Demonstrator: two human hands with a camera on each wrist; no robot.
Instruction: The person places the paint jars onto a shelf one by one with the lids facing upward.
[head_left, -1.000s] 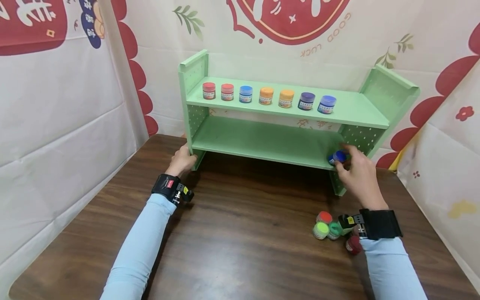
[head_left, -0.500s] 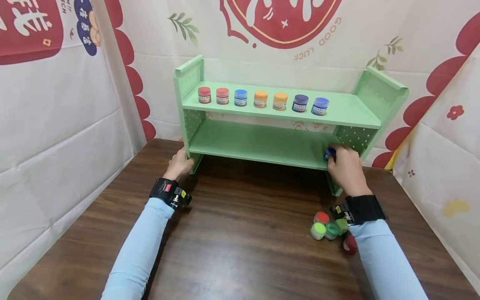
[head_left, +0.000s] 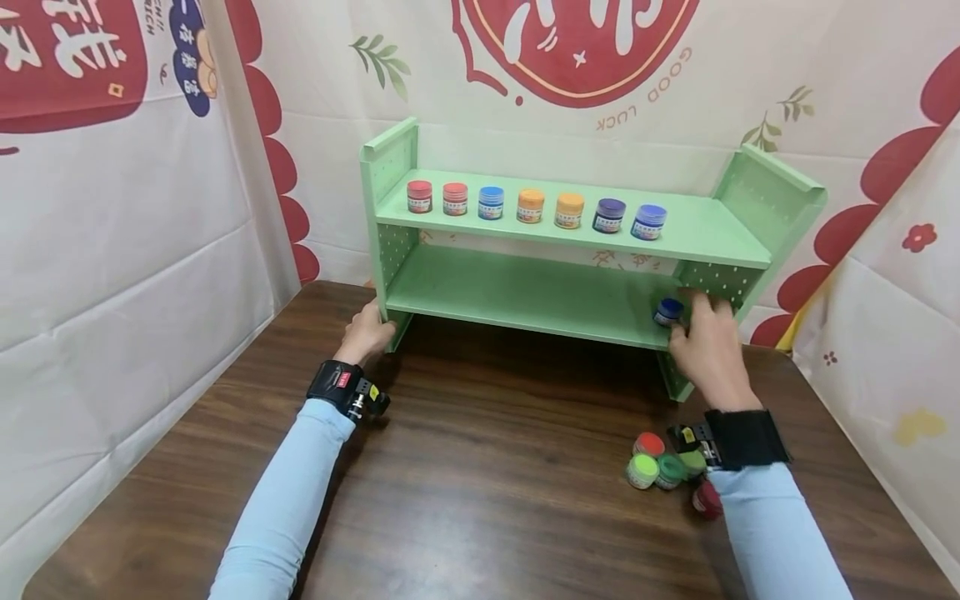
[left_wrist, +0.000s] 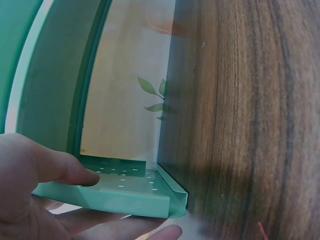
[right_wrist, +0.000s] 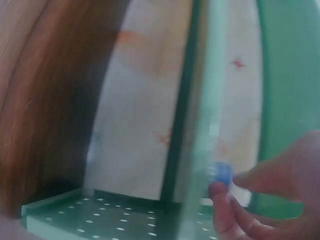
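Green rack (head_left: 517, 283) stands at the far side of the wood-look surface (head_left: 465, 500), printed cloth (head_left: 562, 142) behind it. Upper shelf (head_left: 720, 223) carries seven jars in a row, left to right: two red, blue, two orange-yellow, dark purple, blue-violet. Dark blue jar (head_left: 668, 312) sits upright near the right end of the lower shelf (head_left: 450, 279), by its near edge. Right side panel (head_left: 716, 279) is just right of it; upper shelf overhangs. Loose jar cluster (head_left: 670, 471) on the surface, near right: red-orange, light green, dark green, another green, dark red; right wrist camera (head_left: 693, 442) partly covers it.

Right arm reaches far; right hand (head_left: 708, 346) is beside the dark blue jar, grip spread, thumb low by the shelf edge; contact unclear, right wrist view blurred. Left arm extends far left; left hand (head_left: 367, 332) pinches the rack's left side panel (left_wrist: 120, 197) low down, thumb above, fingers beneath in left wrist view.
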